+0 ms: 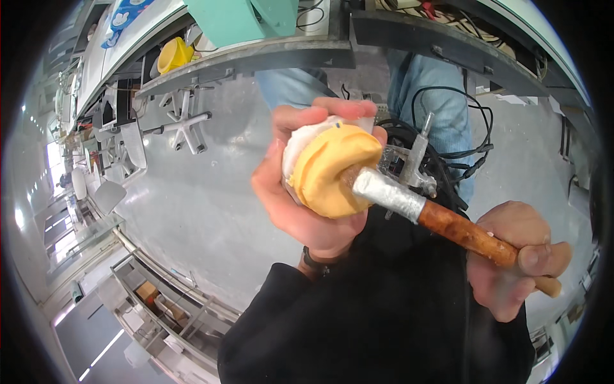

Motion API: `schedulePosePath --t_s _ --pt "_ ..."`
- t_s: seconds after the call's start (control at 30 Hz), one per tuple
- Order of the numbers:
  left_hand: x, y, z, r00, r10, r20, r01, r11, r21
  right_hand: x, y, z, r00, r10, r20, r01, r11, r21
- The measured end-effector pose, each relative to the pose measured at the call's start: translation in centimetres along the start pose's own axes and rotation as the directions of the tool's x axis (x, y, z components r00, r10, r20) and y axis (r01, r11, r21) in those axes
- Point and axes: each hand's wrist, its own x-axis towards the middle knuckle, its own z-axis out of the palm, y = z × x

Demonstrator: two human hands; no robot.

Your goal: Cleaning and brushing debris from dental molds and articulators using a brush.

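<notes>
My left hand (307, 198) is wrapped round a rounded piece with a pale, whitish back and a smooth yellow face (329, 185). The yellow face has a curved fold. My right hand (511, 256) grips the far end of a brush-like tool (457, 227) with a brown wooden handle and a crinkled silver band. Its brownish tip touches the middle of the yellow face, and I cannot make out its exact shape. Beyond the tool, a metal clamp-like fitting (417, 153) sits by a bundle of black cables (441, 173) on my lap.
Ahead runs a dark-edged desk (249, 64) with a teal box (240, 19) and a yellow container (176, 56) on it. My legs in jeans (428, 89) reach under it. Left are a wheeled chair base (185, 121) and a shelf rack (166, 301) on grey floor.
</notes>
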Motion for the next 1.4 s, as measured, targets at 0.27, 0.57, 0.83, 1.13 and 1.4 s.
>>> schedulePosePath --t_s 0.27,0.57,0.83,1.13,1.4 --pt "0.5 -0.1 -1.1 0.985 0.074 0.157 -0.077 0.997 0.011 0.8 -0.6 -1.0 0.979 0.201 -0.035 -0.195 0.972 0.128" --pt "1.4 -0.3 -1.6 0.815 0.345 0.465 -0.523 0.785 0.334 2.2 -2.9 -1.5 0.991 0.121 0.06 -0.11 0.981 -0.162" --pt "1.8 0.0 -2.4 0.731 0.429 0.531 -0.654 0.661 0.367 2.0 -0.8 -0.7 0.998 0.064 -0.003 -0.064 0.997 -0.043" --pt "1.7 -0.3 -2.0 0.779 0.341 0.527 -0.469 0.874 0.128 1.8 -1.7 -2.4 0.99 0.128 -0.067 -0.129 0.991 -0.017" --pt "2.0 -0.9 -2.9 0.731 0.444 0.517 -0.638 0.715 0.288 1.1 -2.0 -0.7 0.998 0.02 0.055 -0.011 0.988 -0.153"
